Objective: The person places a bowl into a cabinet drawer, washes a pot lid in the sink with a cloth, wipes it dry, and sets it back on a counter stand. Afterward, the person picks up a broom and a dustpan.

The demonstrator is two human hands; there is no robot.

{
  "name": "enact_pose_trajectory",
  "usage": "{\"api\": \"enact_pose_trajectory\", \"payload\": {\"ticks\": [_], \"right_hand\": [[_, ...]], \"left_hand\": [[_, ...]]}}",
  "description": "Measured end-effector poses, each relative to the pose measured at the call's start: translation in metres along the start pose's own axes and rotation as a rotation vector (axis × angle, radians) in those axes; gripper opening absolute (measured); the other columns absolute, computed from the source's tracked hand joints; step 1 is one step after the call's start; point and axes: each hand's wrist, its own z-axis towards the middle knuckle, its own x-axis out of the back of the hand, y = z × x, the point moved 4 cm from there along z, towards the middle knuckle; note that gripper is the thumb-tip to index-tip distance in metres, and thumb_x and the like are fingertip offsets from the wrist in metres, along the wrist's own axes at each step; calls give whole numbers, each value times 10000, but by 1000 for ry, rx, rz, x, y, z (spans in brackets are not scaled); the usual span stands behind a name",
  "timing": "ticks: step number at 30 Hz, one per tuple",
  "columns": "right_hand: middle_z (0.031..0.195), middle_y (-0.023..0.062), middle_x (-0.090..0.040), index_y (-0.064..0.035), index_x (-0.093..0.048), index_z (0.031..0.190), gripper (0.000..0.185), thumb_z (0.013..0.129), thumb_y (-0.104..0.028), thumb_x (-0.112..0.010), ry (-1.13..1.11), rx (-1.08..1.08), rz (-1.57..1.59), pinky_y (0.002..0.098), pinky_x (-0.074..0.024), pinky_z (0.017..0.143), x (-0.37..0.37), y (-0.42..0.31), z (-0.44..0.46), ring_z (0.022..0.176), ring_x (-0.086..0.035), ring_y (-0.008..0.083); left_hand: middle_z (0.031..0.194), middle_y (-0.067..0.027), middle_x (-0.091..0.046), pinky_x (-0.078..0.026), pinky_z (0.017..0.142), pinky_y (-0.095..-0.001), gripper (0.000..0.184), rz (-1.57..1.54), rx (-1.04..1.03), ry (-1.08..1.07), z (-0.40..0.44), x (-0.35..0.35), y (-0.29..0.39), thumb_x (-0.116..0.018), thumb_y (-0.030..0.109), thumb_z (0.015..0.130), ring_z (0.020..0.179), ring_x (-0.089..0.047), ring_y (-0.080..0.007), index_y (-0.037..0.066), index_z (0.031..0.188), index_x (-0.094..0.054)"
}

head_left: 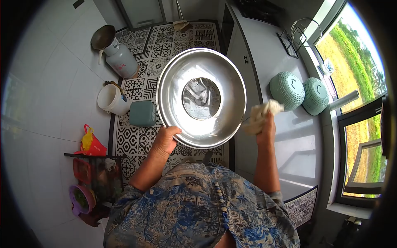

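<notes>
A large shiny steel basin point(231, 99) is held up in front of my body, its inside facing me. My left hand point(166, 140) grips its rim at the lower left, the thumb over the edge. Off the basin's right side, my right hand point(266, 128) is closed around a crumpled beige cloth point(261, 115). A gap or slight overlap lies between the cloth and the rim; I cannot tell whether they touch. Small water drops show on the basin's inner wall.
Two green woven-look baskets point(287, 91) sit upside down on the grey counter point(297, 144) at right, by the window. A gas cylinder point(122, 61), a white bucket point(113, 100) and a green bin point(142, 113) stand on the patterned floor at left. A rack point(93, 177) is lower left.
</notes>
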Motion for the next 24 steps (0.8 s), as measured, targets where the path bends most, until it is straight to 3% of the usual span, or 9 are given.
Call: {"api": "enact_pose_trajectory", "payload": {"ticks": [2,6,8,9,11,14,16,20,24], "right_hand": [[1029,85,-541,-52,-472,1117,411,882,-385,-417,-294,211,-280,333,-445,816,-31,-6,12,933,-534,200],[940,139,-532,9,-497,1031,324,848,-255,-454,-32,566,-745,353,-412,753,-83,21,78,820,-505,259],[985,183,-523,20,-492,1016,339,814,-252,-492,117,1146,-1114,420,-385,801,-125,38,71,916,-488,323],[1021,185,-515,12,-494,1023,344,809,-257,-496,-28,1061,-1184,438,-374,815,-150,40,48,954,-475,337],[1009,188,-516,-17,-505,1029,313,809,-239,-491,-396,1060,-1201,449,-361,825,-182,49,-4,968,-476,340],[1035,174,-508,-79,-517,1012,261,819,-253,-486,-939,1260,-1135,443,-340,862,-184,65,-62,1009,-468,320],[1143,125,-486,-114,-519,1053,298,819,-297,-496,-1206,931,-1241,440,-317,908,-161,69,-78,1093,-432,291],[1179,9,-496,-164,-514,1080,302,807,-292,-511,-974,1075,-1809,445,-323,860,-113,62,-65,1089,-430,199],[1122,-14,-523,-169,-507,1081,313,772,-217,-531,-689,1170,-1857,388,-336,810,-106,39,-29,1070,-443,180]], "left_hand": [[881,-103,-590,-449,763,-332,347,10,40,-10,-4,-11,-3,-523,-15,625,811,-563,-214,-29,971,-545],[817,-106,-592,-452,769,-315,199,158,177,-138,-8,-19,-27,-556,-27,654,774,-571,-192,-30,852,-577],[815,-98,-591,-454,760,-311,223,1006,-306,-557,-14,-36,-21,-543,-34,661,770,-570,-186,-38,882,-566],[815,-98,-591,-454,760,-311,223,1007,-308,-556,-9,-42,-20,-543,-34,661,770,-570,-186,-38,882,-566],[820,-80,-586,-456,766,-306,295,79,260,-266,1,-41,-24,-528,-46,642,790,-568,-181,-24,935,-555],[828,-78,-585,-463,706,-283,301,29,127,-189,15,-33,4,-517,-37,646,744,-569,-169,-11,946,-533],[854,-65,-571,-469,713,-297,307,-2,5,-148,20,-21,23,-511,-33,633,790,-558,-173,-13,939,-532],[908,-69,-540,-448,789,-311,423,-53,50,-78,17,-3,29,-506,-7,611,864,-525,-193,-9,1034,-490],[922,-81,-524,-428,811,-336,458,29,-29,-73,17,-11,29,-513,-26,586,885,-510,-192,-29,1043,-470]]}}
